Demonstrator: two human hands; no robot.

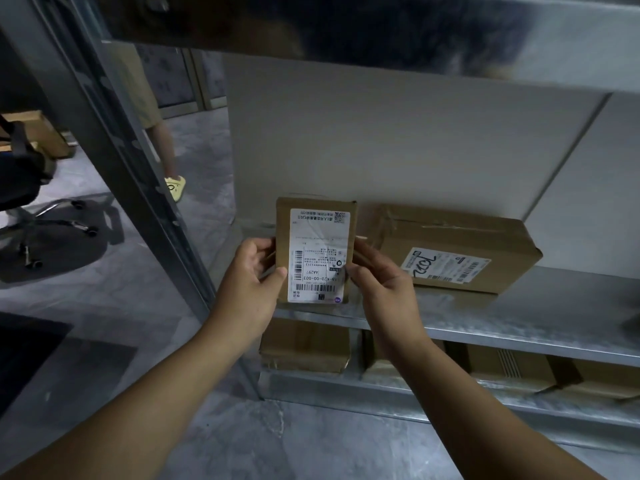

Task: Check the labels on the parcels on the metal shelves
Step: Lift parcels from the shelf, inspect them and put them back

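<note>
Both hands grip one small parcel (317,251) by its side edges, the left hand (249,282) with its thumb on the front and the right hand (381,282) curled round the other edge. This keeps its white label (318,254) uncovered and facing the camera, though the print reads upside down. Just right of the hands a flat parcel (453,251) lies label-up on the metal shelf (519,317), and more boxes sit on the shelf below them.
</note>
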